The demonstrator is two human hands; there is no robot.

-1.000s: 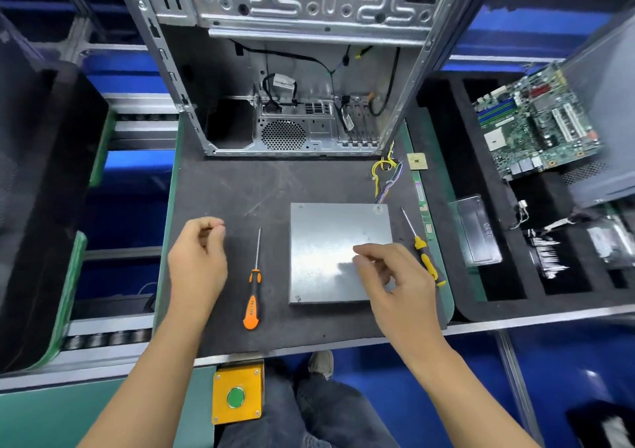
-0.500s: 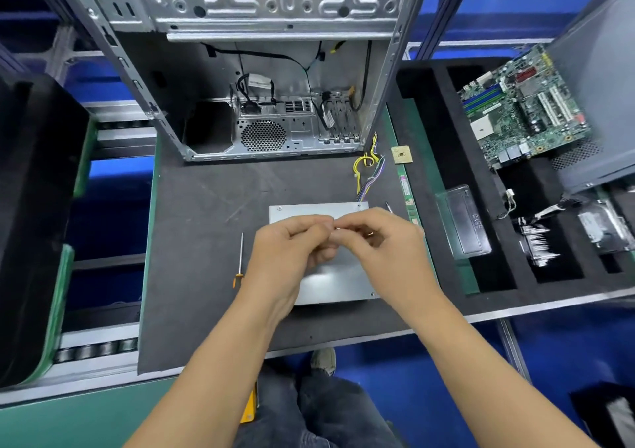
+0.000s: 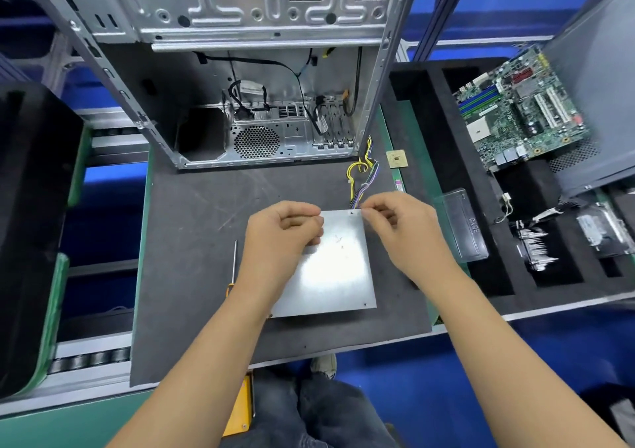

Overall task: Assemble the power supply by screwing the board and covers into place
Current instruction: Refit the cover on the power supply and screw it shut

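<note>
In the head view, the power supply (image 3: 335,269) lay flat on the dark mat (image 3: 206,227) of the desk, near its front edge. It was a thin, nearly square box of smooth bare metal that threw back a bright glare. Its slightly longer axis ran away from the person, and the end with the bundle of yellow and purple wires (image 3: 362,179) pointed toward the case (image 3: 261,104). Small screw holes showed at its corners.

The left hand (image 3: 283,233) hung over the near-left part of the cover with fingers curled in; whether it held anything could not be told. The right hand (image 3: 400,229) hovered at the far-right corner, thumb and forefinger pinched together just beside a hole; what they pinched was too small to make out.

A screwdriver (image 3: 234,265) with a thin steel shaft and orange handle lay left of the supply, pointing away. The case was open, grey stamped steel with a round perforated grille. To the right, a green motherboard (image 3: 522,111) rested tilted in black foam (image 3: 422,172).
</note>
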